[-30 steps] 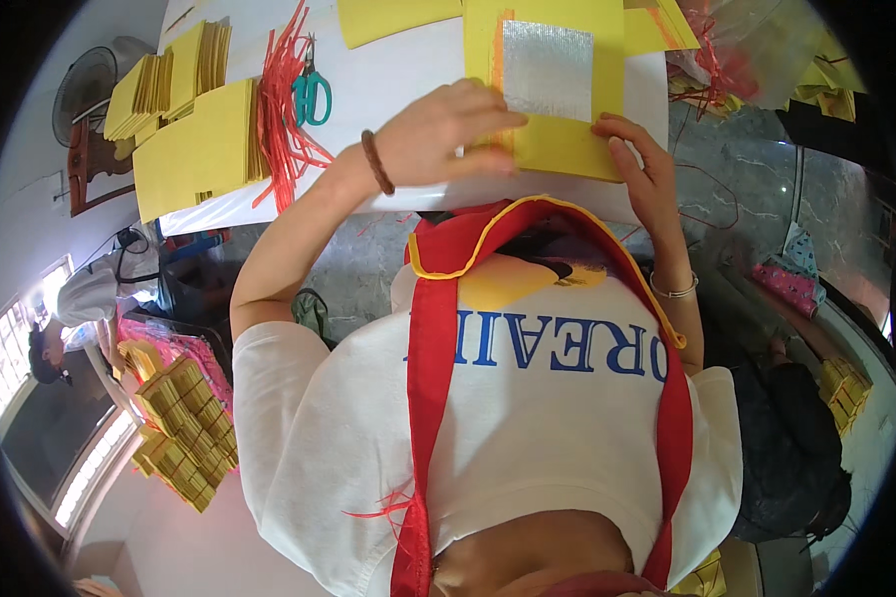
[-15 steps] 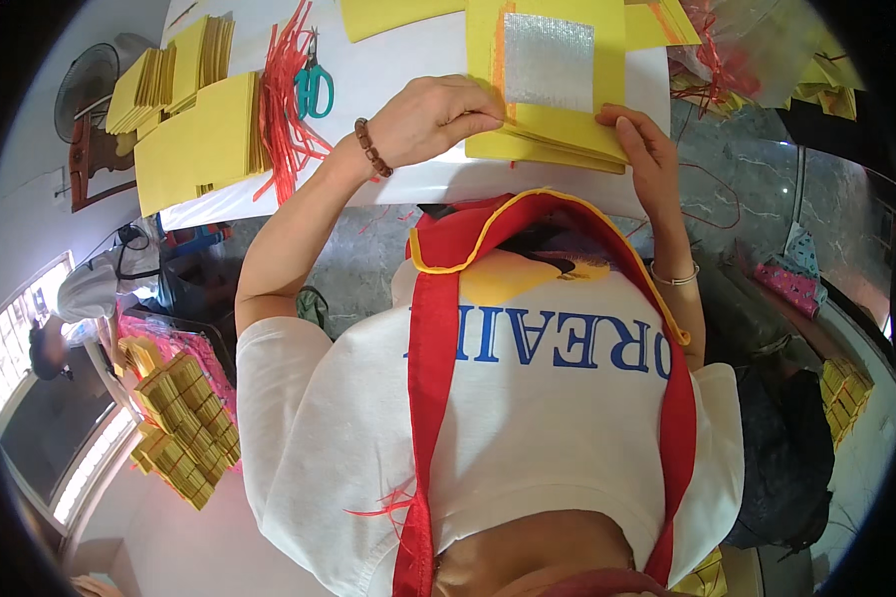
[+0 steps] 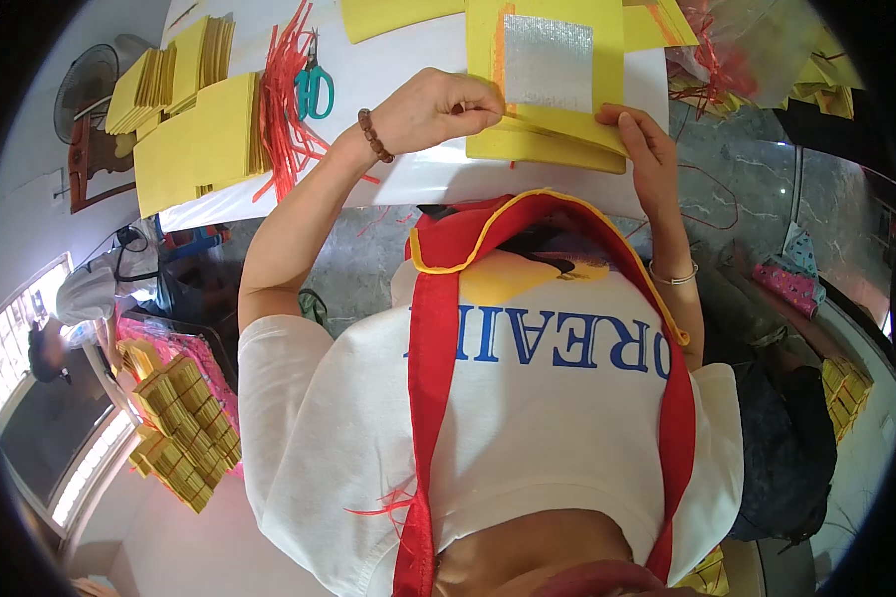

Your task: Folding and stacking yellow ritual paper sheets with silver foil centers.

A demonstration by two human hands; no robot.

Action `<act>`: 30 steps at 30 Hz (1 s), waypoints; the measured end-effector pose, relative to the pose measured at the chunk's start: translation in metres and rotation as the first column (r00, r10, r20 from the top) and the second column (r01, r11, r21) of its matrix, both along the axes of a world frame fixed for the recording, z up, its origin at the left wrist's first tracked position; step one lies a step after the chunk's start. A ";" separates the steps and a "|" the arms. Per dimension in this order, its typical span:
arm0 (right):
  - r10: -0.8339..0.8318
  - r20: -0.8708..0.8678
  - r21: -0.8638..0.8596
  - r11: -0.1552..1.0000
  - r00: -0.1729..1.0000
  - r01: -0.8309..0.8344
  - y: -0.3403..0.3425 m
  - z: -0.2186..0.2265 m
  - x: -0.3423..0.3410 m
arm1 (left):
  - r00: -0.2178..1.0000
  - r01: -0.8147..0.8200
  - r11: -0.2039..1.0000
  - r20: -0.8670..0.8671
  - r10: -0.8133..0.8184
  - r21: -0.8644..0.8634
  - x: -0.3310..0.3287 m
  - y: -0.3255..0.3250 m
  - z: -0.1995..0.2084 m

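Note:
A stack of yellow paper sheets (image 3: 543,148) lies on the table before me, a silver foil rectangle (image 3: 548,62) and an orange streak on its top sheet. My left hand (image 3: 446,109), with a brown beaded bracelet at its wrist, pinches the stack's near left edge between thumb and curled fingers. At the near right corner, my right hand (image 3: 643,144) grips the sheets with thumb and fingers. Along the near side, the upper sheets are lifted a little off the lower ones. Left of my left hand lie teal-handled scissors (image 3: 315,92) and a bundle of red plastic strips (image 3: 287,109).
Piles of yellow paper (image 3: 197,139) stand at the table's left end. More yellow sheets and clear plastic (image 3: 757,40) are at the far right. A fan (image 3: 88,90) stands beyond the left end. Another person (image 3: 100,289) is at the left, near bundled yellow paper (image 3: 184,428).
My left hand has risen slightly, its fingers more curled. The several sheet edges fanned along the near side now show as a lifted upper layer over a lower one. My right hand stays at the corner.

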State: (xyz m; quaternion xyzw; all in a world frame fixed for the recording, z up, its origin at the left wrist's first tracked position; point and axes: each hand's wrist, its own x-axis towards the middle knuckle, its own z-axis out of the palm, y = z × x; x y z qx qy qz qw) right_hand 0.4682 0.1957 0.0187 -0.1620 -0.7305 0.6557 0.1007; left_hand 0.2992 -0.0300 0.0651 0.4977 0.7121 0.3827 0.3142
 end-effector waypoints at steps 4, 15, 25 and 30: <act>0.003 0.009 -0.017 1.000 1.000 -0.002 0.001 0.000 0.001 | 0.997 0.005 1.000 0.071 -0.004 -0.016 -0.002 0.001 -0.002; 0.042 -0.052 0.064 0.997 0.998 -0.038 0.002 -0.004 0.001 | 0.982 -0.043 0.999 0.185 0.039 0.015 -0.010 -0.004 -0.005; 0.096 -0.246 0.410 0.912 0.964 0.014 0.012 0.007 -0.007 | 0.598 0.000 0.986 -0.790 0.133 0.165 -0.004 -0.002 -0.019; 0.355 -0.183 0.823 0.565 0.917 -0.054 0.018 0.020 0.003 | 0.566 0.123 0.977 -0.821 0.076 0.175 0.015 -0.012 0.001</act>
